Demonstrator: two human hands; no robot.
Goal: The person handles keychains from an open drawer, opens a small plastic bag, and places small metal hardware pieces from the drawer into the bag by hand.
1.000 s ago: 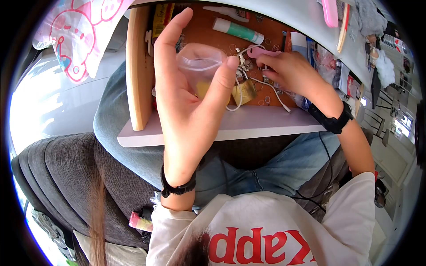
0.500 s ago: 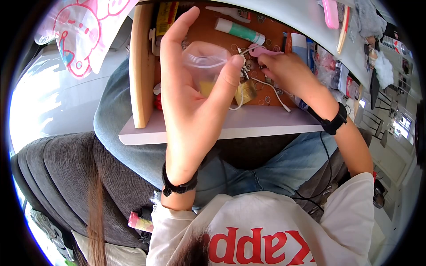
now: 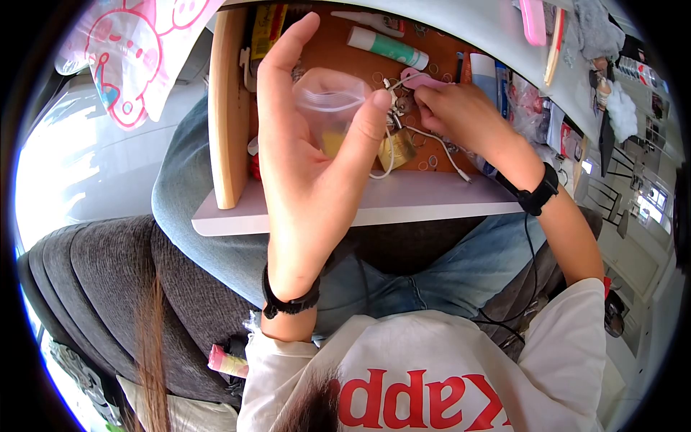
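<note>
Over the open drawer [image 3: 229, 108], my left hand [image 3: 306, 162] holds a small clear zip bag [image 3: 331, 101] in its curled fingers, with index finger and thumb spread apart. Something yellow shows through the bag's lower part. My right hand [image 3: 468, 119] is inside the drawer, its fingers bent around a pink object [image 3: 423, 79]; the fingertips are partly hidden. A white cord [image 3: 439, 140] and small metal pieces [image 3: 396, 115] lie between the hands. Beside them is a gold-coloured square piece [image 3: 397, 149].
A green-and-white tube [image 3: 389, 48] lies at the drawer's back, with small rings scattered about. Blue pens [image 3: 502, 90] and clear plastic wrapping [image 3: 525, 104] fill the right side. A printed pink-and-white bag [image 3: 133, 54] hangs at the upper left.
My right hand has shifted slightly left, and the pink object has turned a little with it. My left hand and the zip bag have hardly moved.
</note>
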